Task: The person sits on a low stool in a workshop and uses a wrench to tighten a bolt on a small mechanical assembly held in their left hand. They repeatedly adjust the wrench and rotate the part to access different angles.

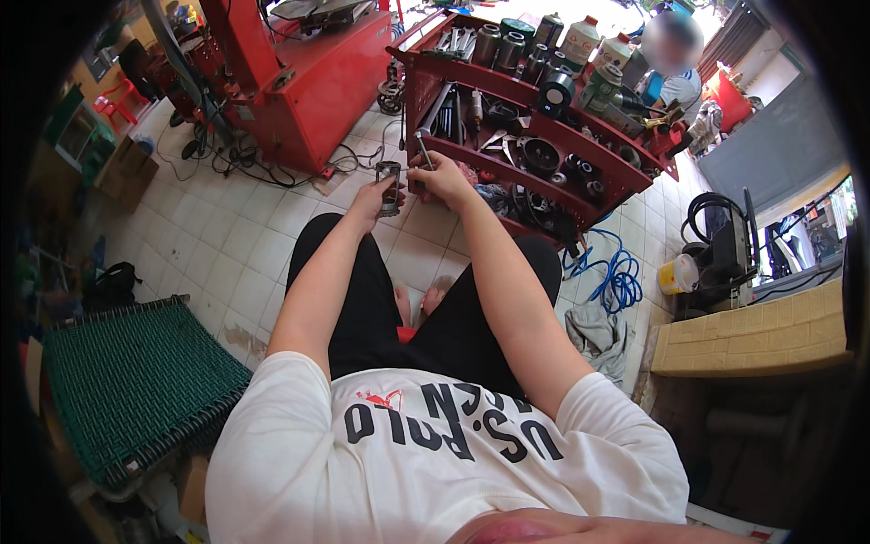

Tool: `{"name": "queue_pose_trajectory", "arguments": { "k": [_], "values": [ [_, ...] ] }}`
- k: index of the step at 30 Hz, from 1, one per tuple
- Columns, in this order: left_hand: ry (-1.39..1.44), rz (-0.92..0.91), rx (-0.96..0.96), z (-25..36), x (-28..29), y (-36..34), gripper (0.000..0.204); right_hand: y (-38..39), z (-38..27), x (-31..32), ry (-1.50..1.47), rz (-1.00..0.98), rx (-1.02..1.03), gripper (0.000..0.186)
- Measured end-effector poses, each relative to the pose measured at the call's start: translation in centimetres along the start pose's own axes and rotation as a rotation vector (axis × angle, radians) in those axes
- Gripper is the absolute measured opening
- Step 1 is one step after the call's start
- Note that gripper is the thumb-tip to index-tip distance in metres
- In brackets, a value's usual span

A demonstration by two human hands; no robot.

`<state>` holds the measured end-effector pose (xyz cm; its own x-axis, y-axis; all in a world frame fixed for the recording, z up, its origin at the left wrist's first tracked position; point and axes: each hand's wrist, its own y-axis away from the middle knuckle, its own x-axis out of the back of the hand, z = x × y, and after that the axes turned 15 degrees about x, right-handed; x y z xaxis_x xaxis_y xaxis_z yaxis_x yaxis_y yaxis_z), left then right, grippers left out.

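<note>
Out in front of my knees, my left hand point(369, 201) is closed around a dark grey metal part point(388, 171), roughly cylindrical with an open frame; its exact kind is too small to tell. Close beside it on the right, my right hand point(441, 179) pinches a slim metal rod-like tool point(422, 145) that points up and slightly left. The right fingertips are near the metal part, and I cannot tell whether they touch it. Just beyond my right hand stands a red tool cart point(435, 148) with open shelves of tools and round parts.
Spray cans and bottles point(580, 41) crowd the cart's top. At the far left is a red machine point(317, 91) with cables point(272, 172) on the floor. A coiled blue hose point(619, 276) and a grey cloth point(598, 334) lie right. A green woven seat point(145, 372) stands left. Another person point(680, 86) is behind the cart.
</note>
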<state>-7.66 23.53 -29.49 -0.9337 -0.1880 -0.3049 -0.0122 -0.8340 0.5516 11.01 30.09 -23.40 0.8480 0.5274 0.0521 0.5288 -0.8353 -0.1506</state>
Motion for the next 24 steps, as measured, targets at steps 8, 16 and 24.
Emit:
{"name": "queue_pose_trajectory", "arguments": {
  "k": [8, 16, 24],
  "values": [
    [-0.05, 0.006, 0.001, -0.1, -0.2, 0.3, 0.037, 0.0, -0.1, 0.3, 0.091, -0.005, -0.159, 0.044],
    [-0.06, 0.011, -0.032, -0.3, 0.2, -0.1, 0.037, 0.0, 0.3, 0.1, 0.066, -0.059, -0.066, 0.024],
    [-0.064, 0.016, -0.017, 0.0, -0.5, 0.7, 0.038, 0.5, -0.4, 0.3, 0.055, -0.06, -0.038, 0.024]
  ]
}}
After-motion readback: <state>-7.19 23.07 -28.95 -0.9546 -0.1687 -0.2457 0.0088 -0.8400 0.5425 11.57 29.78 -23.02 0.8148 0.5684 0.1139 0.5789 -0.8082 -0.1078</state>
